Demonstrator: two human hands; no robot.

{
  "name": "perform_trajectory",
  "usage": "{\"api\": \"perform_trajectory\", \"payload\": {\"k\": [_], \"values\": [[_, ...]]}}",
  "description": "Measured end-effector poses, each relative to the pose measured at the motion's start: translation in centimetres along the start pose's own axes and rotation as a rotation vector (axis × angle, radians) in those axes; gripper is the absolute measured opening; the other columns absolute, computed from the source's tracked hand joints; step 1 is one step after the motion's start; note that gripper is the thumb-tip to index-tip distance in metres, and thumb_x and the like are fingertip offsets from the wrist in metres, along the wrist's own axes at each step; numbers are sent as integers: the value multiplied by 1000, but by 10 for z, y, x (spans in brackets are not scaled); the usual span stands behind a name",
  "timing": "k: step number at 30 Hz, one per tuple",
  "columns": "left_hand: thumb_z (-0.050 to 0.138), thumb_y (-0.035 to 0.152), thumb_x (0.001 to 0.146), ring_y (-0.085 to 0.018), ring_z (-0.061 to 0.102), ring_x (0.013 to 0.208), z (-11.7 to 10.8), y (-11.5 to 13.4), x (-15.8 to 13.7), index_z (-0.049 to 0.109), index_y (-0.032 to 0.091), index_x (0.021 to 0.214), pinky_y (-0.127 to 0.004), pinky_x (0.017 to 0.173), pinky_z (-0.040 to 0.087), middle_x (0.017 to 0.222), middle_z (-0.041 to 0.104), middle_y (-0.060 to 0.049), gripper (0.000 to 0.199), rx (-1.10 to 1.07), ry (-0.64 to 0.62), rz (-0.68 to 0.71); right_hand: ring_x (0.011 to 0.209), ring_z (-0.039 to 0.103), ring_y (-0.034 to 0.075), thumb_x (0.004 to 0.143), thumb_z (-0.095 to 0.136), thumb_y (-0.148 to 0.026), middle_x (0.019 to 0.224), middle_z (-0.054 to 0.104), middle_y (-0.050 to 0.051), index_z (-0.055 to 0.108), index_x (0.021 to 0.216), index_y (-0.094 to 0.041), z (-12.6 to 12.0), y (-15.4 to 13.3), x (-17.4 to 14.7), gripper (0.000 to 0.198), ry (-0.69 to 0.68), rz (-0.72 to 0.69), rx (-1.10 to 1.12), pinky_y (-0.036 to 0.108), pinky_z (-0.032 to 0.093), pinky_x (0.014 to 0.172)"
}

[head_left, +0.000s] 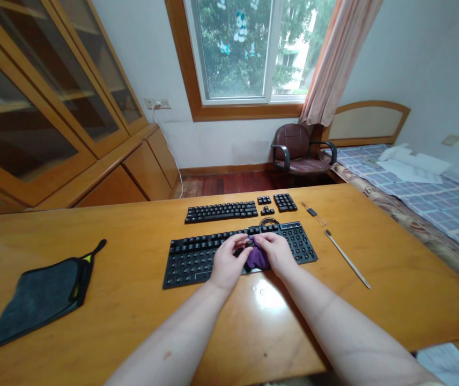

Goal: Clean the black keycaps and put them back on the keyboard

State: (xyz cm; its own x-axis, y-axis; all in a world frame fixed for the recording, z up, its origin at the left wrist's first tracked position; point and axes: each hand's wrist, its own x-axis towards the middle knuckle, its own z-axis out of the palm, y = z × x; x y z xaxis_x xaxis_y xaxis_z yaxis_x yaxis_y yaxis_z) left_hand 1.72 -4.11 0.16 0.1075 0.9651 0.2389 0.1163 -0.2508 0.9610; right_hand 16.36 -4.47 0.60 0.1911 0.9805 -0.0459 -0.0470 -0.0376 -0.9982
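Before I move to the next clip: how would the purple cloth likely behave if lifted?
The purple cloth would probably flop, since it bunches in loose folds at the right hand. It seems light, being small beside the keyboard. It is unlikely to roll, given its crumpled, irregular outline.

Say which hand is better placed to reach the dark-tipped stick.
Probably the right hand: the dark-tipped stick lies on its side of the keyboard. The left hand is farther away; both hands are at the purple cloth.

Head camera (sole view): faces window (pixel 233 64), angled down over desk (pixel 133 300).
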Motion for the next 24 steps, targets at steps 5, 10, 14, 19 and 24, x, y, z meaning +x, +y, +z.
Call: {"api": "perform_trajectory", "payload": {"k": [5,10,14,19,24], "values": [[66,21,71,-19,62,88,-2,-3,3,68,21,89,-33,83,51,93,66,-5,18,80,-9,49,91,63,24,68,66,-45,93,71,9,73,85,-18,1,0,0,32,2,-7,87,37,45,86],[64,18,72,-17,63,84,-3,-2,5,68,21,92,-32,79,53,92,67,-4,21,167,1,86,97,62,25,72,63,-45,101,70,9,72,91,-19,2,-1,-2,34,-1,-17,186,39,43,92],[65,19,71,-17,64,79,-4,-1,2,69,21,89,-32,77,53,87,68,-3,19,284,-7,124,106,58,24,75,61,-41,109,66,8,73,88,-20,3,-1,-5,27,-34,-122,133,39,38,98],[62,12,70,-16,64,80,-2,-1,-3,69,21,85,-31,77,52,85,68,-2,18,267,-53,80,96,62,23,63,72,-31,99,70,6,73,90,-22,10,-4,-11,29,-86,-117,-27,39,44,92],[67,17,67,-16,64,75,4,1,-3,71,18,83,-29,73,53,81,68,-4,16,81,-37,-37,85,66,22,70,64,-35,91,72,6,65,111,-19,11,-6,-11,43,19,-37,-17,38,49,84]]}}
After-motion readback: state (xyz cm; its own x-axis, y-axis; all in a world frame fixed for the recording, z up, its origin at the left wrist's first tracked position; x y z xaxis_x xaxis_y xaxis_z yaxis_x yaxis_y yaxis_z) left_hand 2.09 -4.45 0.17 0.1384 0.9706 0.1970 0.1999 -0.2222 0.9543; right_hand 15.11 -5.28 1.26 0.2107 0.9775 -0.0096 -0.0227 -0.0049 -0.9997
